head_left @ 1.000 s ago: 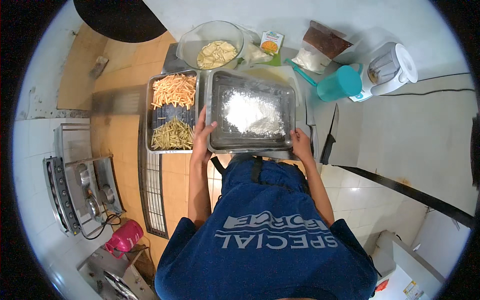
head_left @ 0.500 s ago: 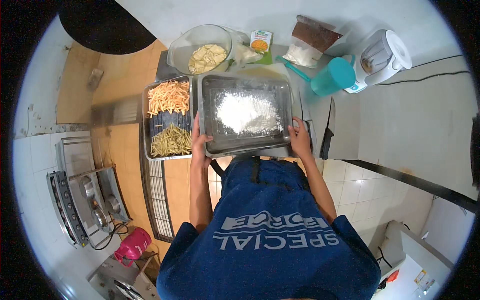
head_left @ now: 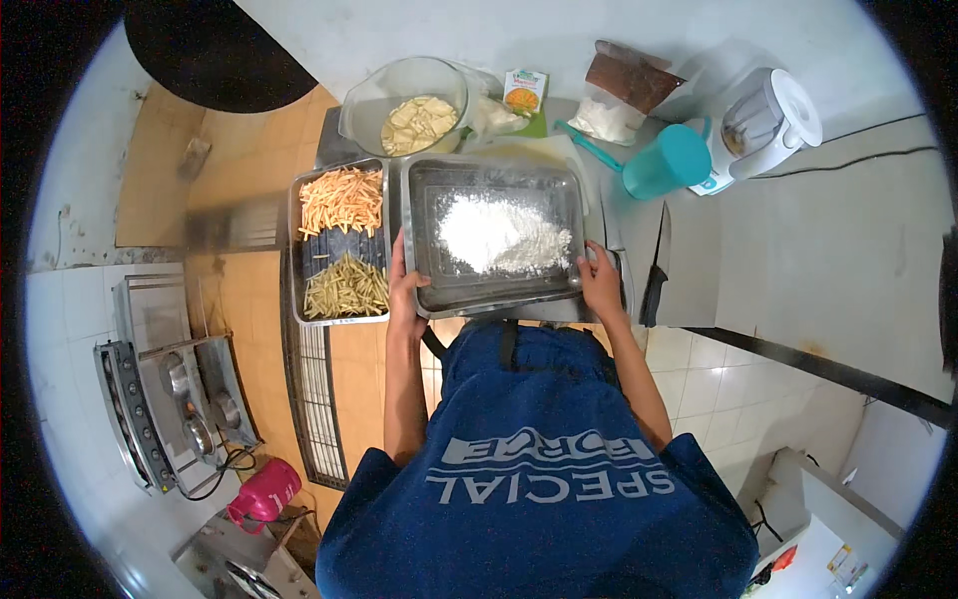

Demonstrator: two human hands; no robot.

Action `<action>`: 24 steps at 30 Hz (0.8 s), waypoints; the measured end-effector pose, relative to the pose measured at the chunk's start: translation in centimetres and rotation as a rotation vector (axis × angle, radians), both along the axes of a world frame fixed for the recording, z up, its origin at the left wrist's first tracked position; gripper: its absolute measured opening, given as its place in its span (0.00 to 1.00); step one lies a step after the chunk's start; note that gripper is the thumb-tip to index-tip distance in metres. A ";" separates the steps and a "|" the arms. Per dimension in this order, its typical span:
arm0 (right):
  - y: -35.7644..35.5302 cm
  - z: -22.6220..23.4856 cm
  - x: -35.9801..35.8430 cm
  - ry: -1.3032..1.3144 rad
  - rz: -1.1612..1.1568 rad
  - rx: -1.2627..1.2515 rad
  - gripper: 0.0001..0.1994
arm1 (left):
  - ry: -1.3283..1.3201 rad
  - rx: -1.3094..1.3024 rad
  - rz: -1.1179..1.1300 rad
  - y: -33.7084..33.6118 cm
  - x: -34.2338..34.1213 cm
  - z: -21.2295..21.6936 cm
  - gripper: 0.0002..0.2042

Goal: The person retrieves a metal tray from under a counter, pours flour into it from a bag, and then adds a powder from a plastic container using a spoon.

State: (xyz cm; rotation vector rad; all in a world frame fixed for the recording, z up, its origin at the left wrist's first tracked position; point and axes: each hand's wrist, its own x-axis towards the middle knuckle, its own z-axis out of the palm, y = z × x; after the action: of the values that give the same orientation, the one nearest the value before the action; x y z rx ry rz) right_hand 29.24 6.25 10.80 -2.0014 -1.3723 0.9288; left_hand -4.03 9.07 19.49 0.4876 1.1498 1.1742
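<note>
A rectangular metal baking tray (head_left: pixel 449 295) is in front of me, with a heap of white flour (head_left: pixel 499 235) spread over its middle. My left hand (head_left: pixel 407 285) grips its left edge near the front corner, thumb over the rim. On the opposite side my right hand (head_left: pixel 601 283) holds the right edge, fingers partly hidden beneath. Just left of it lies a second metal tray (head_left: pixel 339 321), carrying orange stick-cut strips (head_left: pixel 342 202) at the back and pale green strips (head_left: pixel 346 290) at the front.
Behind the trays stand a glass bowl (head_left: pixel 361 112) of pale slices, a small packet (head_left: pixel 524 92) and a bag of white powder (head_left: pixel 611 115). To the right are a teal jug (head_left: pixel 667 163), a white blender (head_left: pixel 768 120) and a black-handled knife (head_left: pixel 654 290). A stove (head_left: pixel 165 339) is far left.
The flour has shifted toward the right within the tray and spread. Both hands keep their hold on the tray. The whole view has moved slightly.
</note>
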 end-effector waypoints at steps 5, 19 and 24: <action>-0.2 -1.2 0.0 0.001 -0.041 0.096 0.22 | -0.010 0.077 0.017 0.4 0.0 -0.8 0.46; -0.4 -1.0 0.6 -0.100 -0.100 0.093 0.22 | 0.626 0.213 -0.201 1.0 -2.0 -4.7 0.34; -0.6 0.1 0.4 -0.066 -0.152 -0.059 0.23 | 0.606 0.207 -0.223 1.2 -3.0 -8.6 0.34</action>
State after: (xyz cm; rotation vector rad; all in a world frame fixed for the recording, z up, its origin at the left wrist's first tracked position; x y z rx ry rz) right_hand 29.59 5.62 10.92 -2.1643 -1.2196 0.8508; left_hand -7.00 10.26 10.92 1.1568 1.4420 0.9770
